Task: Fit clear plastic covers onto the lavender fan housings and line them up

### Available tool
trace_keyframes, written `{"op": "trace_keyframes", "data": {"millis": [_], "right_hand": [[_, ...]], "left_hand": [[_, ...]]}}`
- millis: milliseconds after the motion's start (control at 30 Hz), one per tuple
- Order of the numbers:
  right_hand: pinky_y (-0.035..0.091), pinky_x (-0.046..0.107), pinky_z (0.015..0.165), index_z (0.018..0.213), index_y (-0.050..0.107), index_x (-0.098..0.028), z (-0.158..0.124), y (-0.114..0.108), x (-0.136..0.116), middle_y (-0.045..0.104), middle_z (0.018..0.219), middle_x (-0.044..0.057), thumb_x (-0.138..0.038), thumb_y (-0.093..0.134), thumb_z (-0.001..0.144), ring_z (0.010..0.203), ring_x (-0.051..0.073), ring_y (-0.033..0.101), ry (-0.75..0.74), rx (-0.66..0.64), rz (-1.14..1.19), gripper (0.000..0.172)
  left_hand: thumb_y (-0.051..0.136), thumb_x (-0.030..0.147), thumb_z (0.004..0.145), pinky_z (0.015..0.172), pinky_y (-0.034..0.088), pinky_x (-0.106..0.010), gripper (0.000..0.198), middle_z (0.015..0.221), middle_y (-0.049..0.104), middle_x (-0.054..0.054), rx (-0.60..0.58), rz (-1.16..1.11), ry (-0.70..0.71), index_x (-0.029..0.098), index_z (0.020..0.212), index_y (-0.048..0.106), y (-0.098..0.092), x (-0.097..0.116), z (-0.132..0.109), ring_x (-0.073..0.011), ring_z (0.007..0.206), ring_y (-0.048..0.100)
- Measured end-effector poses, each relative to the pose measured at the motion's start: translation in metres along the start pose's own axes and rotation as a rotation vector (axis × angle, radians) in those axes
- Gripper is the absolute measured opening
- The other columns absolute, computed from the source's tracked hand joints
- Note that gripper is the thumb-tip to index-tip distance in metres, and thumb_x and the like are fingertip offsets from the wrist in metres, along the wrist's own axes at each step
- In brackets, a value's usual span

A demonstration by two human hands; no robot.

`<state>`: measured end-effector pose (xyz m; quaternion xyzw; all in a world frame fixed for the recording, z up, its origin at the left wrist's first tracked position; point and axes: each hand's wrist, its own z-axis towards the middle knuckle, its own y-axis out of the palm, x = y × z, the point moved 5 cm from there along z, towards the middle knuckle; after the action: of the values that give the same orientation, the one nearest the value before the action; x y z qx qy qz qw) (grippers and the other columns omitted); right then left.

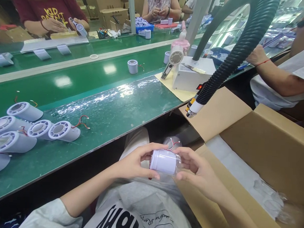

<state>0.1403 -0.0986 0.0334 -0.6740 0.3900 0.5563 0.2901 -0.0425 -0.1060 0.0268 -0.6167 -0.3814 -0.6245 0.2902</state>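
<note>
left hand and right hand are closed with the fingers on opposite ends of a pale cylinder, held sideways at lower centre of the frame; clear plastic is seen around its right end. similar cylinders are grouped on the green table at left; an open carton is seen at lower right.

yellow "KID" on a maroon shirt, line below unclear, black lettering on a white shirt, partly hidden
</note>
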Motion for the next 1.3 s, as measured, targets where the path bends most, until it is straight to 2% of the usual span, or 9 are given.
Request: {"op": "trace_keyframes", "data": {"millis": [133, 433, 567, 667, 800, 933, 1033, 1200, 1300], "right_hand": [[0.053, 0.030, 0.078, 0.113, 0.055, -0.027, 0.000, 0.004, 0.004, 0.066, 0.112, 0.003, -0.039, 0.078, 0.077, 0.089, 0.018, 0.067, 0.080, -0.048, 0.151, 0.044], [0.052, 0.021, 0.064, 0.104, 0.053, -0.020, 0.003, 0.006, 0.010, 0.066, 0.074, -0.004, -0.059, 0.072, 0.078, 0.064, 0.010, 0.064, 0.177, -0.013, 0.226, 0.050], [0.054, 0.020, 0.056, 0.094, 0.052, -0.018, 0.004, 0.012, 0.017, 0.068, 0.073, 0.000, -0.067, 0.066, 0.078, 0.059, 0.012, 0.067, 0.248, -0.034, 0.271, 0.053], [0.052, 0.015, 0.049, 0.084, 0.051, -0.017, 0.005, 0.017, 0.018, 0.067, 0.062, 0.000, -0.073, 0.063, 0.075, 0.050, 0.010, 0.064, 0.273, -0.035, 0.324, 0.058], [0.049, 0.013, 0.040, 0.083, 0.053, -0.016, 0.004, 0.022, 0.024, 0.067, 0.057, 0.001, -0.076, 0.064, 0.071, 0.043, 0.010, 0.062, 0.356, -0.028, 0.425, 0.062], [0.047, 0.011, 0.037, 0.081, 0.061, -0.011, 0.001, 0.028, 0.032, 0.068, 0.057, 0.006, -0.069, 0.040, 0.092, 0.041, 0.010, 0.062, 0.501, -0.112, 0.534, 0.063], [0.045, 0.010, 0.035, 0.074, 0.064, -0.009, 0.000, 0.031, 0.035, 0.067, 0.056, 0.007, -0.060, 0.018, 0.101, 0.039, 0.008, 0.062, 0.574, -0.151, 0.604, 0.074], [0.039, 0.007, 0.031, 0.060, 0.061, -0.009, -0.002, 0.038, 0.038, 0.061, 0.050, 0.007, -0.064, 0.004, 0.098, 0.033, 0.005, 0.055, 0.589, -0.232, 0.582, 0.087], [0.043, 0.013, 0.032, 0.075, 0.063, -0.008, -0.002, 0.032, 0.040, 0.062, 0.056, 0.007, -0.081, 0.022, 0.086, 0.039, 0.011, 0.060, 0.448, -0.180, 0.423, 0.084]], "left_hand": [[0.084, 0.019, 0.066, 0.105, 0.043, -0.040, 0.073, 0.136, 0.053, -0.007, -0.008, 0.001, 0.013, 0.031, 0.131, 0.054, 0.000, 0.000, 0.000, -0.0245, 0.123, 0.054], [0.084, 0.019, 0.065, 0.108, 0.041, -0.040, 0.072, 0.139, 0.052, -0.008, 0.005, 0.055, 0.058, 0.030, 0.131, 0.056, -0.002, 0.003, 0.000, -0.0257, 0.128, 0.049], [0.084, 0.019, 0.065, 0.109, 0.040, -0.041, 0.072, 0.140, 0.052, -0.009, 0.001, 0.048, 0.060, 0.029, 0.131, 0.056, -0.002, 0.003, -0.001, -0.0266, 0.131, 0.047], [0.084, 0.019, 0.065, 0.109, 0.040, -0.041, 0.073, 0.140, 0.052, -0.009, -0.007, 0.049, 0.077, 0.030, 0.131, 0.056, -0.001, 0.003, -0.002, -0.0269, 0.131, 0.047], [0.084, 0.017, 0.065, 0.110, 0.039, -0.041, 0.075, 0.141, 0.051, -0.007, -0.025, 0.073, 0.123, 0.034, 0.132, 0.055, -0.002, 0.002, -0.002, -0.0267, 0.133, 0.046], [0.084, 0.016, 0.065, 0.112, 0.037, -0.042, 0.077, 0.144, 0.049, -0.005, -0.048, 0.109, 0.215, 0.038, 0.132, 0.054, -0.002, 0.001, -0.002, -0.0263, 0.137, 0.041], [0.084, 0.016, 0.066, 0.112, 0.037, -0.042, 0.078, 0.146, 0.048, -0.005, -0.047, 0.151, 0.251, 0.039, 0.133, 0.052, -0.002, 0.002, -0.002, -0.0262, 0.138, 0.040], [0.080, 0.023, 0.072, 0.108, 0.042, -0.042, 0.067, 0.138, 0.053, -0.008, -0.006, 0.236, 0.143, 0.032, 0.132, 0.053, 0.001, 0.008, -0.006, -0.0272, 0.132, 0.046], [0.076, 0.027, 0.077, 0.101, 0.047, -0.037, 0.060, 0.135, 0.051, -0.007, 0.036, 0.141, 0.026, 0.030, 0.132, 0.052, 0.003, 0.009, -0.009, -0.0237, 0.121, 0.054]]}}
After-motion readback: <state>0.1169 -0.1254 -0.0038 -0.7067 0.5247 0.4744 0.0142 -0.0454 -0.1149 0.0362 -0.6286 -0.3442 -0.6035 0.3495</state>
